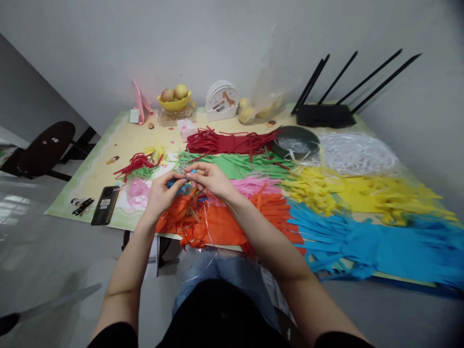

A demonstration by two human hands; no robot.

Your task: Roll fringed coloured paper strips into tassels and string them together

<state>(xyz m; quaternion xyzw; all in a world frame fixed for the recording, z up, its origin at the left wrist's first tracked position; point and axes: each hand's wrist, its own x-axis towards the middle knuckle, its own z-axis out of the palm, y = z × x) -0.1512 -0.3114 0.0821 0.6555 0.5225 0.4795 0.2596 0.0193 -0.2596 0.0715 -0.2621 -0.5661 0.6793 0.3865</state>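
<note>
My left hand [164, 192] and my right hand [209, 179] meet above the table's middle, fingertips pinched together on a small blue strip [177, 186] of the same kind as the cut sheets. Its far end and the exact grip are partly hidden by my fingers. Right under my hands lies a heap of orange strips [183, 210] beside a fringed orange sheet [224, 224]. Behind them are fringed sheets in pink [253, 184], green [235, 165] and dark red [232, 143]. Small bunches of red strips [137, 163] and pink strips [137, 192] sit left of my left hand.
To the right lie fringed yellow [373, 191] and blue sheets [391, 246], a coil of white cord [357, 153] and a dark green bowl [299, 140]. A black router [326, 116] stands behind. A phone [105, 205] rests near the left edge; a yellow fruit basket [175, 103] is at the back.
</note>
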